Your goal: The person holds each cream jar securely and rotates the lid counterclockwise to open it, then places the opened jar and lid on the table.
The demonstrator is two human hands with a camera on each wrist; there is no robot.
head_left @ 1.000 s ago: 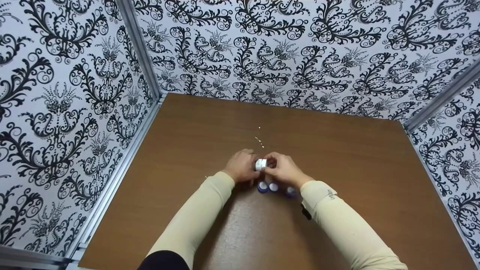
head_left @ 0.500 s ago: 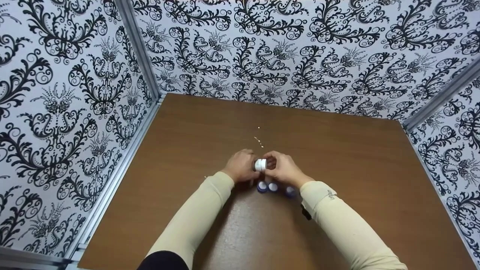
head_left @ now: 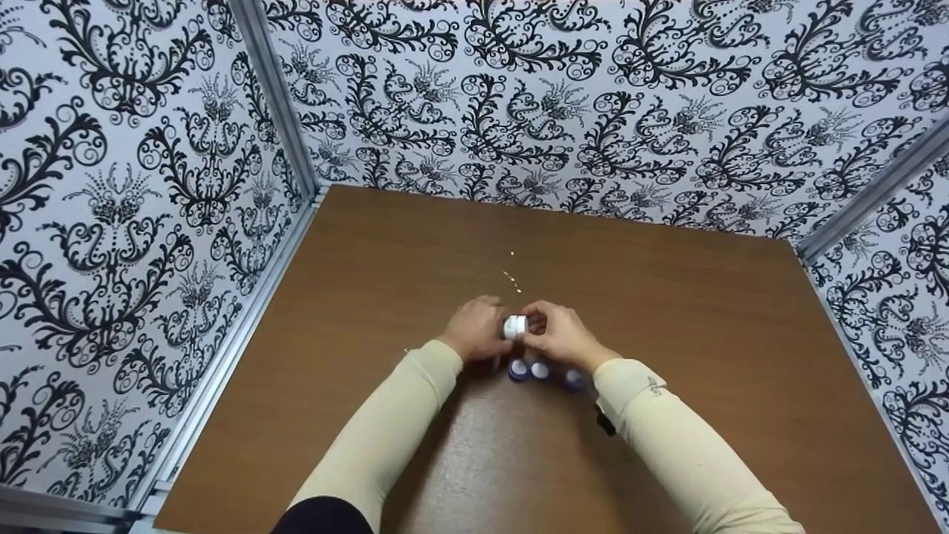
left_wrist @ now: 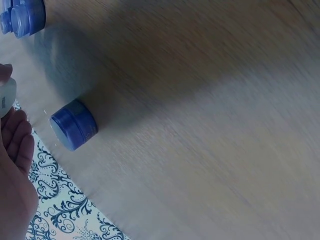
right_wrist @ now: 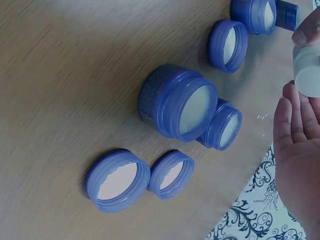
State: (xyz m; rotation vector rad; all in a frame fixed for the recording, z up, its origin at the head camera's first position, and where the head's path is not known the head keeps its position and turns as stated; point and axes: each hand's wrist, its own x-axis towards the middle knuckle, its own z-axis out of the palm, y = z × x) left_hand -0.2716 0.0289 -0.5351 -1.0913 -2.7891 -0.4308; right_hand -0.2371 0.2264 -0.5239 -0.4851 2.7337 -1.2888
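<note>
A small white jar is held sideways between both hands above the table. My left hand grips its left end. On the right end, the thumb and fingers of my right hand pinch the rim. The right wrist view shows the jar's round white end between thumb and fingers. Below stand an open large blue jar and an open smaller blue jar, both with pale contents. Two upturned blue lids, a larger lid and a smaller lid, lie beside them.
Another upturned blue lid lies near an open blue jar. In the left wrist view a blue jar stands apart. Small white bits are scattered on the brown table beyond the hands. Patterned walls enclose it.
My right fingers shift slightly around the end of the white jar. Both arms, the blue jars and the white bits stay practically where they were.
</note>
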